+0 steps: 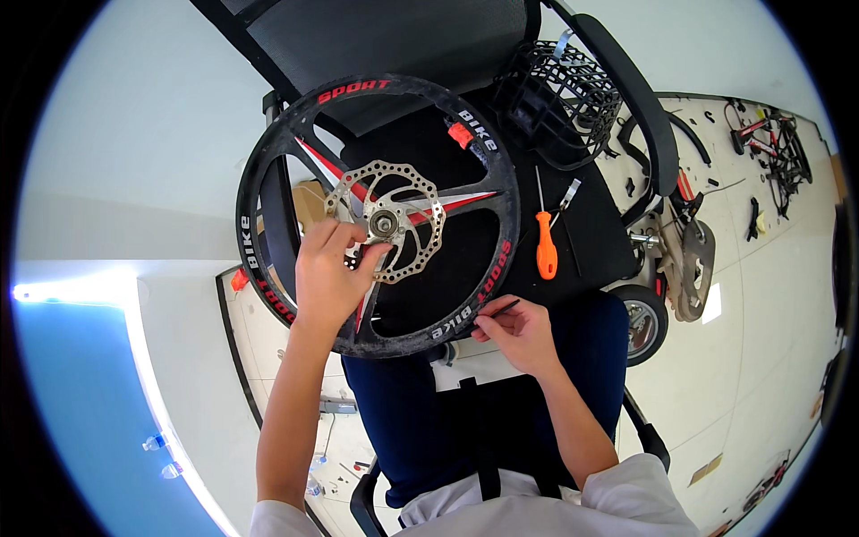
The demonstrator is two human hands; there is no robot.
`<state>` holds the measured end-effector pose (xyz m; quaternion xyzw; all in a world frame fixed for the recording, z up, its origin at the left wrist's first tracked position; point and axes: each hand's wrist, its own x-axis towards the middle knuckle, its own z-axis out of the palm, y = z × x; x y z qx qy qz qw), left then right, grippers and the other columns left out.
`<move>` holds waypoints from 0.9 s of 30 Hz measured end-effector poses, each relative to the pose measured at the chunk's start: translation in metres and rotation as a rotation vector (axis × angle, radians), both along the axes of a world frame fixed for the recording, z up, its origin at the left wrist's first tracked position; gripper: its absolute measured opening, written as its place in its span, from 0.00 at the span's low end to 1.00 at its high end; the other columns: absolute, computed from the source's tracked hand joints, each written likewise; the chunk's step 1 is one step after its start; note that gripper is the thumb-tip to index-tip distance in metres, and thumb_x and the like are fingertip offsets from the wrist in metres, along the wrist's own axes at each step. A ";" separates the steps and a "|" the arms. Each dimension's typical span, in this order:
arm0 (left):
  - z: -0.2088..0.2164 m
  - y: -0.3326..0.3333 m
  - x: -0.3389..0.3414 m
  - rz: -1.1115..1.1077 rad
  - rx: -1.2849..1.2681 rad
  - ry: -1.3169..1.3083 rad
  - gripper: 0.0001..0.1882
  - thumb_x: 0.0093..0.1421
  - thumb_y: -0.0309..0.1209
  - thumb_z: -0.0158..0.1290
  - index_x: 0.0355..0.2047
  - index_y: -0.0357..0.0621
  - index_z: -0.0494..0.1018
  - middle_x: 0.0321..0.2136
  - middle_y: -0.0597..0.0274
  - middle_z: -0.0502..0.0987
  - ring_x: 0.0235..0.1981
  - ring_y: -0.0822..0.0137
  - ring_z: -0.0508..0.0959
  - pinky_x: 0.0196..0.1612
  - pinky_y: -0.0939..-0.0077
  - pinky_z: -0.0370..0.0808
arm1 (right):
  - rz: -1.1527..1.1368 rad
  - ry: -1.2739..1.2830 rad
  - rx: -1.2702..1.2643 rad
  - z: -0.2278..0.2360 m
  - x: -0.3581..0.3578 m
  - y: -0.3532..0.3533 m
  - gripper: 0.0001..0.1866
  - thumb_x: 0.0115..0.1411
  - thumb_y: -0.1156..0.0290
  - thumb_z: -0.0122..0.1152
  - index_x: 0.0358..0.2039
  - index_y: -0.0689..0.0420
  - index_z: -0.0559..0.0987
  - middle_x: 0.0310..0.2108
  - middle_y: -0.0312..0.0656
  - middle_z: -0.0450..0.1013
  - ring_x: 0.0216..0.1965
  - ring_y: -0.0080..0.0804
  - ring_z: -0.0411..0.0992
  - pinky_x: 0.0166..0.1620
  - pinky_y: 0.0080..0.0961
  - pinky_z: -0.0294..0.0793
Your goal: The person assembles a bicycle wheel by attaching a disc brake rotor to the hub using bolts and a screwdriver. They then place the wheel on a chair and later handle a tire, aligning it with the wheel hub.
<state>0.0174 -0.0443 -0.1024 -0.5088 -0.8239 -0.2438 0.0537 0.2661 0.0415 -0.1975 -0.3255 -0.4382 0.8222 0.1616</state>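
A black bicycle wheel [506, 219] with red-and-white accents on its spokes lies tilted across the seat of a chair, its near rim over my lap. A silver brake disc [433, 234] with a wavy, perforated edge is at its centre, around the hub [384, 224]. My left hand [333, 273] is at the near left of the hub, thumb and fingers closed against the disc; what they grip is partly hidden, with something dark between them. Beside the near right rim, my right hand [523, 336] pinches a thin black rod [506, 308], its tip pointing up and right.
On the chair seat [595, 237], right of the wheel, lie an orange-handled screwdriver [546, 246] and a slim metal tool [566, 197]. A black basket [564, 107] stands behind them by the armrest [640, 107]. A small wheel [642, 324] and scattered bike parts [774, 148] are on the floor at right.
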 end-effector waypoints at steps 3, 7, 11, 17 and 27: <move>0.001 -0.004 -0.003 0.010 0.024 -0.014 0.13 0.46 0.29 0.69 0.26 0.41 0.74 0.24 0.61 0.72 0.29 0.59 0.74 0.33 0.67 0.72 | -0.001 0.016 -0.006 -0.002 0.003 0.002 0.04 0.61 0.84 0.61 0.37 0.67 0.76 0.33 0.46 0.79 0.35 0.31 0.81 0.40 0.24 0.83; 0.003 0.004 0.008 -0.024 0.020 0.044 0.14 0.46 0.27 0.69 0.27 0.41 0.74 0.24 0.60 0.72 0.28 0.61 0.73 0.32 0.68 0.71 | 0.010 0.027 -0.012 -0.004 0.002 0.002 0.04 0.61 0.83 0.61 0.37 0.67 0.77 0.33 0.45 0.78 0.35 0.30 0.81 0.40 0.24 0.83; 0.004 0.007 0.006 0.006 -0.027 0.025 0.14 0.45 0.29 0.69 0.27 0.43 0.74 0.25 0.62 0.72 0.29 0.59 0.73 0.34 0.66 0.70 | 0.009 0.022 -0.035 -0.005 0.003 0.001 0.05 0.61 0.84 0.61 0.37 0.67 0.77 0.33 0.45 0.78 0.35 0.30 0.81 0.40 0.23 0.83; 0.011 0.008 0.001 -0.080 -0.035 0.099 0.13 0.45 0.30 0.69 0.27 0.43 0.75 0.25 0.63 0.72 0.30 0.59 0.73 0.35 0.65 0.70 | -0.001 0.021 -0.037 -0.004 0.002 0.003 0.04 0.60 0.84 0.61 0.37 0.67 0.77 0.33 0.45 0.78 0.34 0.30 0.81 0.40 0.23 0.83; 0.006 0.010 0.010 -0.226 -0.108 0.245 0.05 0.49 0.24 0.64 0.27 0.41 0.80 0.26 0.62 0.73 0.30 0.58 0.73 0.35 0.65 0.71 | 0.002 0.031 -0.023 -0.005 0.004 0.003 0.04 0.60 0.84 0.61 0.36 0.66 0.77 0.33 0.45 0.78 0.34 0.29 0.81 0.40 0.22 0.83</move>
